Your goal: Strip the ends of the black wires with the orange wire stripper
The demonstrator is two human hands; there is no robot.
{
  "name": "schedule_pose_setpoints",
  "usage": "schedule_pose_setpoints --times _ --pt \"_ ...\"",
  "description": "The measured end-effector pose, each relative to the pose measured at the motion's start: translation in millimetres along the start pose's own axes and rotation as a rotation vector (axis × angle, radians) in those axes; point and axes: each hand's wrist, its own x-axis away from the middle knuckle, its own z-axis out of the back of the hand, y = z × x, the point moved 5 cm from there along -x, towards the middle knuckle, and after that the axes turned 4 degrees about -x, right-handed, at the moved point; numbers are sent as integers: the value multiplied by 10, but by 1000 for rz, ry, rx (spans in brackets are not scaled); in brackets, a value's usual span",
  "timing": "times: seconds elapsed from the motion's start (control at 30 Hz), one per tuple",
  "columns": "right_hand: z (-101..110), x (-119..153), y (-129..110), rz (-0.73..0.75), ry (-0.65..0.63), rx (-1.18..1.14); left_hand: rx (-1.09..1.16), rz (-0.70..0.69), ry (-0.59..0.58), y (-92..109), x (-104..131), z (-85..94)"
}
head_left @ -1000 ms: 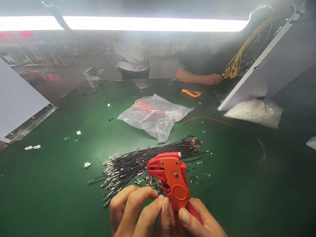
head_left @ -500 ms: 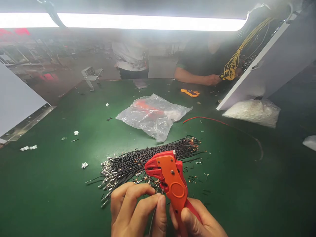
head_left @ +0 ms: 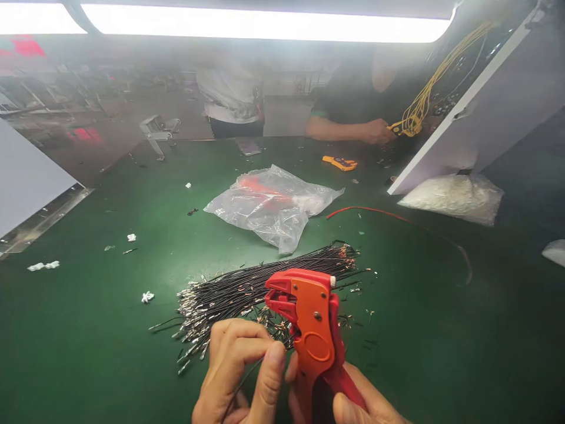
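My right hand [head_left: 353, 397] is wrapped round the handles of a red and orange wire stripper [head_left: 314, 330], its jaws pointing left. Just left of the tool, my left hand [head_left: 242, 368] pinches a thin dark wire [head_left: 249, 377] between thumb and fingers; the wire's end reaches toward the tool's lower side. Behind both hands lies a bundle of black wires [head_left: 265, 280], with metal terminals at its left end and bare copper at its right end. Small wire scraps [head_left: 276, 325] are scattered beside the bundle, partly hidden by the tool.
Beyond the bundle sits a clear plastic bag [head_left: 273, 206] with red and white contents. A red wire [head_left: 375, 209], orange tool [head_left: 339, 163] and white-filled bag [head_left: 454, 197] are farther right. Across the table, a person's hand [head_left: 377, 131] holds a yellow tool near yellow wires.
The wire stripper in my right hand has moved slightly right and turned more upright. My left hand has drawn a little away from it, still pinching the wire.
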Motion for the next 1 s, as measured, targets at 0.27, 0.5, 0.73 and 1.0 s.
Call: schedule_pose_setpoints --times 0.27,0.5,0.73,1.0 --pt "113 -59 73 82 -118 -269 -31 -79 140 18 -50 95" --pt "191 139 -159 29 -83 -192 291 93 -18 -152 -198 174" --pt "260 167 -121 11 -87 -339 340 129 -27 -93 -270 235" --pt "279 76 -126 99 17 -257 210 464 -12 -221 36 52"
